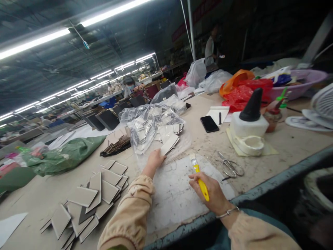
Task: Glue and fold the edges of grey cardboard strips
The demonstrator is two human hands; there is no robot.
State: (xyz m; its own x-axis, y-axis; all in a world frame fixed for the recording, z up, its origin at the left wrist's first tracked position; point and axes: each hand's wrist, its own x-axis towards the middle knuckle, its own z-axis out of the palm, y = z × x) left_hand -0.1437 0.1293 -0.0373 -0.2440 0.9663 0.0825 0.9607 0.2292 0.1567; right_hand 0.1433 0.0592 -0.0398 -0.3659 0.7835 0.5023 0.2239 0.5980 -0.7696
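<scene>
My right hand (212,192) is closed around the yellow handle of a paintbrush (199,178), whose pale bristles point away from me over a glue-stained white sheet (179,194). Reaching forward, my left hand (155,160) has its fingers at the near end of a small stack of pale rectangular pieces (170,143). Those pieces lie at the mouth of a clear plastic bag (139,126) filled with more of them. Whether my left fingers grip the stack is hard to see, as the fingertips are partly hidden.
Grey panels (83,196) lie in an overlapping heap at left, near a green bag (67,156). To the right are scissors (231,167), a phone (209,124), a white glue container (248,126) and a fan (322,104). A blue-grey edge (275,173) borders the table.
</scene>
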